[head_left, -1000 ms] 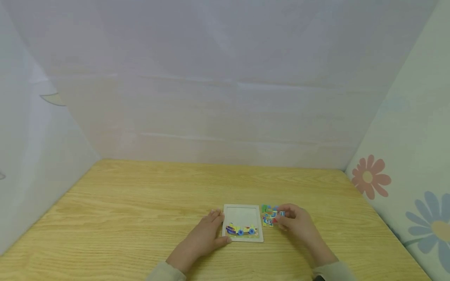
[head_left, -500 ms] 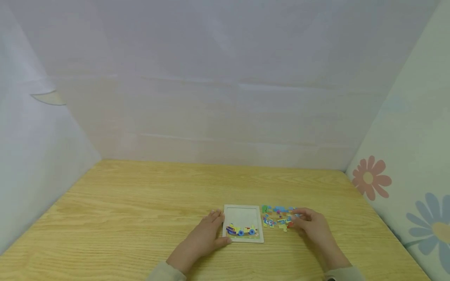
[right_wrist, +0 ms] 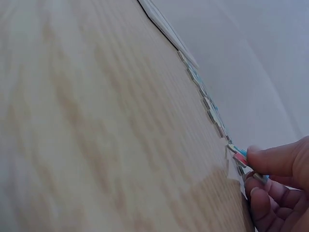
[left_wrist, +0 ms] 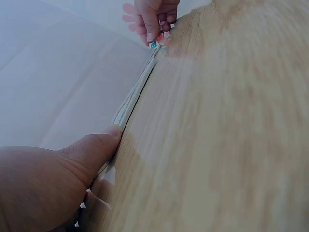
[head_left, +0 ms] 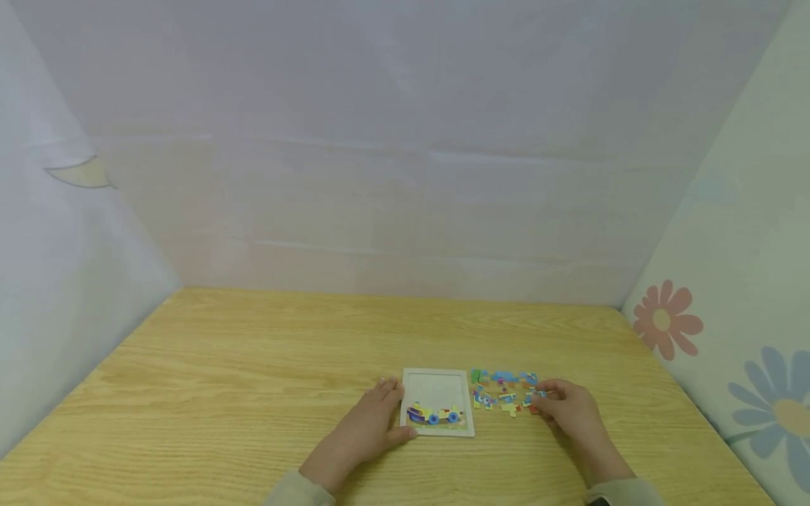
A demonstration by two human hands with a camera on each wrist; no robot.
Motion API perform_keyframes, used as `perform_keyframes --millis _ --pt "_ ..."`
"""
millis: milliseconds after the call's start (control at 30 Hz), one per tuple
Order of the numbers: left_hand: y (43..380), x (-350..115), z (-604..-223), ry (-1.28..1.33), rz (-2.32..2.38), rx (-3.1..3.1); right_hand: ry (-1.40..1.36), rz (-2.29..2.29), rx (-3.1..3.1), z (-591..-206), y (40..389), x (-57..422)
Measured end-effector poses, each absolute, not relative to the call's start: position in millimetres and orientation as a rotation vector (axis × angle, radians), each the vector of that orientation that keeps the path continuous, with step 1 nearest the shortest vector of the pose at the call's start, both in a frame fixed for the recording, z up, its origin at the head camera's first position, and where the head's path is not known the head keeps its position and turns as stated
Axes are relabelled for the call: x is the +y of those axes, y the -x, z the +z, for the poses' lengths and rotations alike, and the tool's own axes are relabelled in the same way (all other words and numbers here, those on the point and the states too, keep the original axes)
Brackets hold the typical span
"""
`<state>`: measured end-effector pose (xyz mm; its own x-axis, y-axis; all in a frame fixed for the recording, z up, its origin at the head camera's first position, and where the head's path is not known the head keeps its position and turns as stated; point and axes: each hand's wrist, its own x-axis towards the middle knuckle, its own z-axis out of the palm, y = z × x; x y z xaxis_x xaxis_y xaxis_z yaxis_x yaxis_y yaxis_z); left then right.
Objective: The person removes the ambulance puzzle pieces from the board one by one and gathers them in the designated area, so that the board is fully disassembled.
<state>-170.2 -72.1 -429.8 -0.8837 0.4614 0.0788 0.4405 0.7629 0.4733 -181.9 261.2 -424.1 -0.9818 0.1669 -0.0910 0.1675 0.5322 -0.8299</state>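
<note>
A square white puzzle tray (head_left: pixel 436 433) lies on the wooden table, its lower part filled with a picture of blue wheels and yellow blocks. My left hand (head_left: pixel 372 426) rests at its left side, fingers along that edge and the thumb (left_wrist: pixel 99 145) pressing the near edge. To the right of the tray, my right hand (head_left: pixel 571 411) pinches a puzzle piece (right_wrist: pixel 240 159) with red and blue on it between thumb and fingers, low over the table. Loose puzzle pieces (head_left: pixel 483 400) lie between the tray and this hand, one of them showing a face.
More loose pieces (head_left: pixel 504 376), blue and green, form a row at the far side of the group. The wooden table (head_left: pixel 253 365) ends at a pale back wall (head_left: pixel 405 211); a flower-printed side wall (head_left: pixel 715 281) stands on the right.
My right hand has moved right, away from the tray, with the red-and-blue puzzle piece, uncovering several loose pieces. The left hand and the tray have stayed put.
</note>
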Motion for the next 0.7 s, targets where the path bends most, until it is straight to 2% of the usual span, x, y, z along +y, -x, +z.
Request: perform_keyframes --millis 300,700 --pt "169.2 -71.2 -428.3 -0.728 0.776 2.898 -0.165 -1.096 3.002 -421.2 181.4 263.5" --pt "170.7 -71.5 -429.2 -0.733 0.760 2.887 -0.145 -1.004 3.037 -419.7 183.5 263.0"
